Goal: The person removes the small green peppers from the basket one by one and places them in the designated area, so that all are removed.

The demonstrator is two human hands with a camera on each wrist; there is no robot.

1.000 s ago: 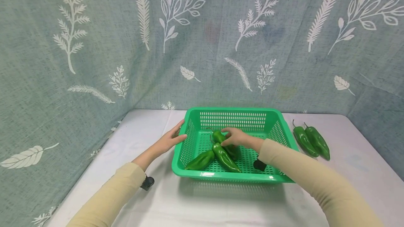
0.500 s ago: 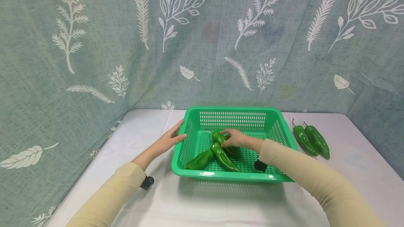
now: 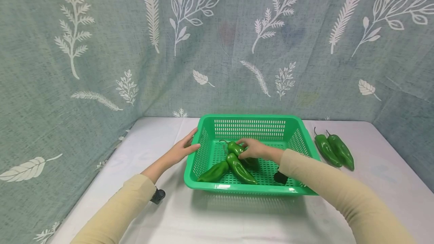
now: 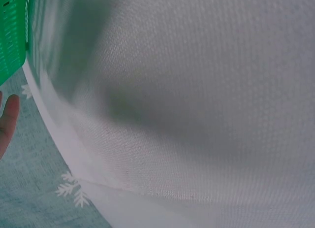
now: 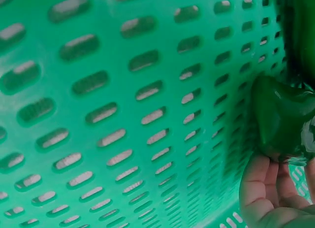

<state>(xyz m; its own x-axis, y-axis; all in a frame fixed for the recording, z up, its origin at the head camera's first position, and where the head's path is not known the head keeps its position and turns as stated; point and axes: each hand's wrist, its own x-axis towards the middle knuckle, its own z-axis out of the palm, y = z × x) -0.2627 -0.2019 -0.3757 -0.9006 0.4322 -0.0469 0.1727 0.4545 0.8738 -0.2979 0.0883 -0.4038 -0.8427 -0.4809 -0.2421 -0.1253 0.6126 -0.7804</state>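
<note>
A green plastic basket [image 3: 223,188] with slotted walls sits on the white cloth with several long green peppers in it. My right hand [image 3: 255,148] reaches inside and grips one green pepper [image 3: 234,147], its stem pointing left. In the right wrist view the curled fingers [image 5: 256,181] lie against that pepper [image 5: 285,117]. Two other peppers lie beside it, one in front [image 3: 240,168] and one at the left [image 3: 214,172]. My left hand [image 3: 179,151] rests at the basket's left rim, fingers extended; the left wrist view catches only its fingers at the edge.
On the cloth [image 3: 220,221] to the right of the basket lie two more green peppers [image 3: 333,151], side by side. A grey-green curtain [image 3: 217,48] with white leaf prints hangs behind and along the left of the table.
</note>
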